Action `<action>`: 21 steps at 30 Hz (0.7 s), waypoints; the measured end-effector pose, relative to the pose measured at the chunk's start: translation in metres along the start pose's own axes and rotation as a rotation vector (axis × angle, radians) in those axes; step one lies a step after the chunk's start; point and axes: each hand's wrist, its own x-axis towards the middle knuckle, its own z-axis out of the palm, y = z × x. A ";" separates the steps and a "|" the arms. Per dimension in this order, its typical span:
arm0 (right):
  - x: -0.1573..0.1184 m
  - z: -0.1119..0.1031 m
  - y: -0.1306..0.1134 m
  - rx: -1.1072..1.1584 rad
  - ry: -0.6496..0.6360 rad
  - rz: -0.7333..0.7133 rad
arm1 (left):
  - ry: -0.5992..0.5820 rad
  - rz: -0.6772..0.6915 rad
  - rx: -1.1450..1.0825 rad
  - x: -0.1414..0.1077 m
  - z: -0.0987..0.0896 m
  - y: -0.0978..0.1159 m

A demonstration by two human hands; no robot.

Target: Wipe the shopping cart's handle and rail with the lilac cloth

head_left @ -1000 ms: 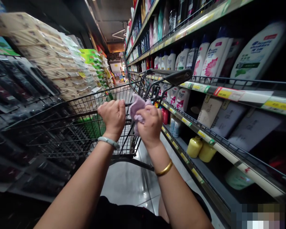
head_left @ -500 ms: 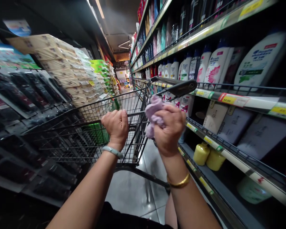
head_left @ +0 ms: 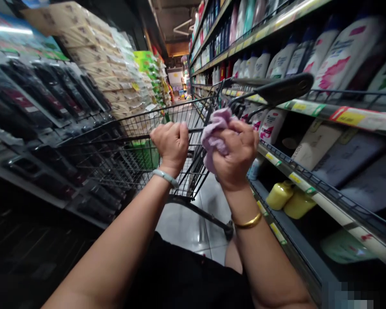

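Note:
A black wire shopping cart (head_left: 138, 120) stands in front of me, angled across the aisle. My left hand (head_left: 171, 146), with a pale bangle at the wrist, is closed around the cart's handle bar. My right hand (head_left: 236, 150) is closed on a crumpled light purple cloth (head_left: 214, 133) at the right end of the bar; whether its fingers also wrap the bar is hidden. A green item (head_left: 144, 154) shows through the cart's wire at the left.
Shelves with shampoo bottles (head_left: 336, 60), boxes (head_left: 318, 143) and yellow bottles (head_left: 279, 195) line the right side, close to the cart. Packaged goods on hooks (head_left: 51, 94) and stacked packs (head_left: 93, 56) line the left. Grey floor tiles (head_left: 183, 223) show below the cart.
Both hands and the cart handle appear higher and farther right in view. The view has shifted, with the left-hand goods showing more. Both hands remain closed, the right one still on the cloth.

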 end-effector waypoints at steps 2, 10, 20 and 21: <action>-0.016 0.010 0.003 -0.013 -0.021 -0.011 | -0.002 -0.011 -0.009 -0.001 0.003 0.001; -0.097 0.048 -0.009 0.023 -0.295 -0.319 | -0.059 0.020 -0.010 0.004 0.009 0.001; -0.099 0.049 0.007 -0.051 -0.233 -0.218 | -0.041 0.047 0.023 0.006 0.010 0.003; -0.111 0.055 0.003 -0.037 -0.302 -0.249 | -0.052 0.048 0.020 0.007 0.010 0.002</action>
